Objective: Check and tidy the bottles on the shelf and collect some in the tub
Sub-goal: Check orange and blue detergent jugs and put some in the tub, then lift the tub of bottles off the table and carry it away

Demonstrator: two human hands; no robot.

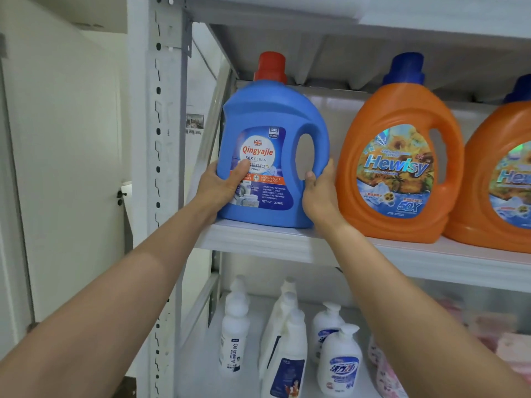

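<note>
The blue Qingyajie detergent jug (270, 156) stands at the shelf's (258, 239) left end; left hand (221, 188) and right hand (319, 193) clasp its lower sides; probably heavy, rigid, smooth; its moulded handle offers surer hold

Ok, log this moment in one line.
left hand: grips blue bottle | right hand: grips handle side | bottle: on shelf, far left

I have the blue Qingyajie bottle (270, 116), red-capped, upright at the left end of the shelf board (287, 242), label facing me. My left hand (221, 188) and right hand (319, 193) clasp its lower sides. Just right stands an orange Hewisy bottle (399, 156), blue-capped, and a second orange bottle (500, 179) touches that one.
</note>
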